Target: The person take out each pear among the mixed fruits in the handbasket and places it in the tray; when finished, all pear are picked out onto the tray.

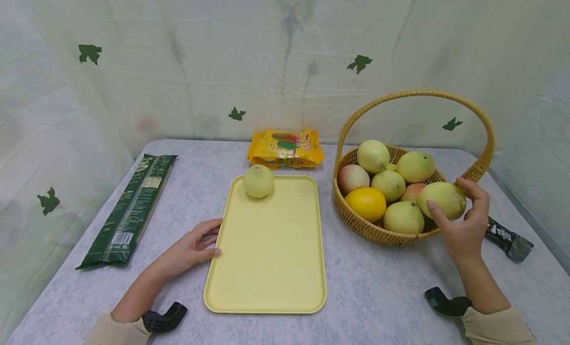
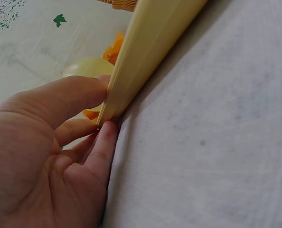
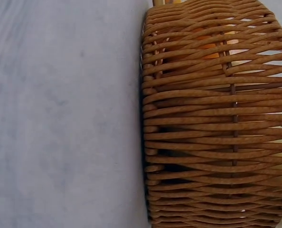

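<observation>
A pale yellow rectangular tray (image 1: 267, 251) lies on the table. At its left edge my left hand (image 1: 202, 241) holds the rim; the left wrist view puts the thumb (image 2: 86, 91) over the tray wall (image 2: 145, 52) and other fingers against its outer side. One round pale green fruit (image 1: 258, 180) sits on the tray's far left corner. My right hand (image 1: 467, 226) grips an oval yellow-green fruit (image 1: 443, 199), thumb and fingers on opposite sides, at the right side of a wicker basket (image 1: 378, 232). The right wrist view has only the basket's woven wall (image 3: 217, 118) and tabletop, without the hand.
Several other fruits fill the basket, among them a yellow one (image 1: 366, 204) and a reddish one (image 1: 353, 177). Its tall handle (image 1: 418, 93) arches above. A yellow snack packet (image 1: 285, 148) lies behind the tray, a long green packet (image 1: 129, 211) far left, a black packet (image 1: 507, 238) right.
</observation>
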